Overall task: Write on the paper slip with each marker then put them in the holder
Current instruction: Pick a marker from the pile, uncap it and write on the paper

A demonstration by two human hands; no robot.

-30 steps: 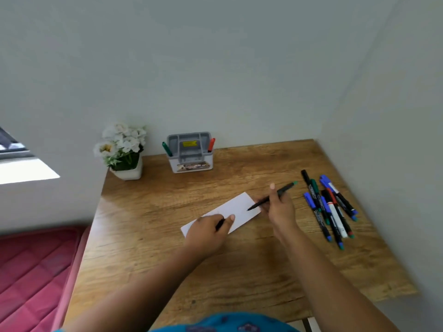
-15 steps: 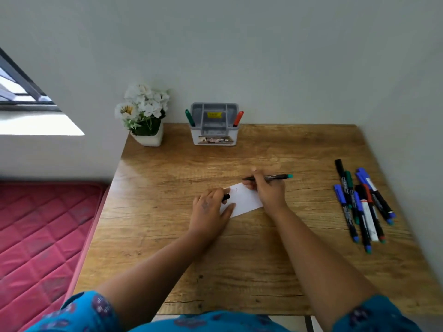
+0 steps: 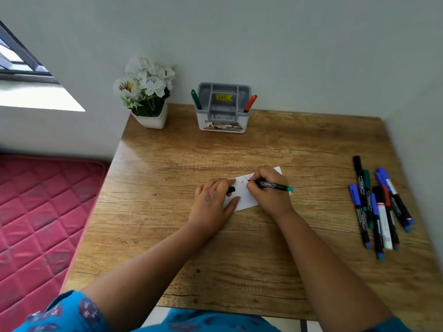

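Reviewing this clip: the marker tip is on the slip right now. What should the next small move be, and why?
Probably recap it. The right hand holds the teal-ended marker with its tip on the paper slip, where a few marks already show. The left hand pins the slip and seems to hold a black cap. Then it goes to the holder.

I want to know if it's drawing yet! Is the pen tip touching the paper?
Touching. The head view shows the marker in the right hand with its tip meeting the paper slip, at the end of the small marks already written there.
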